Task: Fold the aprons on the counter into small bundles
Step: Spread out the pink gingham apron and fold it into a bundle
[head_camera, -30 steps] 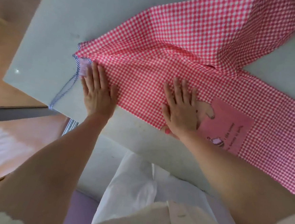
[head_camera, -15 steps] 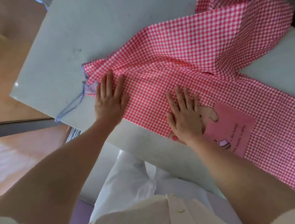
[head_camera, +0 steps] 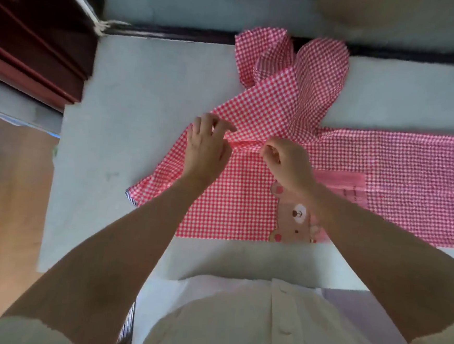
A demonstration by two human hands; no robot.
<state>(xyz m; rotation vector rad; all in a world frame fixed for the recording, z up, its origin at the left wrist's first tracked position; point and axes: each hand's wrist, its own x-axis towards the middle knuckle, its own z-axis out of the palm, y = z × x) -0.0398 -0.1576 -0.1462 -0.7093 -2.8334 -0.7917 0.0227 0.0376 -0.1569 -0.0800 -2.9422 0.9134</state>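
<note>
Head — left hand (head_camera: 208, 146), right hand (head_camera: 286, 164) pinch apron (head_camera: 231, 202)

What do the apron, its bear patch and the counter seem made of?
The apron looks like thin woven cloth, likely cotton or a blend, matte: it creases and folds softly. The bear patch seems flat fabric, printed or sewn on, unclear which. The counter is a hard, smooth pale slab, perhaps stone or laminate, dull.

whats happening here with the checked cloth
A person stands at a pale counter folding a red-and-white checked apron. The left hand and the right hand each pinch the fabric up near its middle. The rest of the apron lies spread flat, its bear patch by the near edge, so it is not yet a bundle.
</note>
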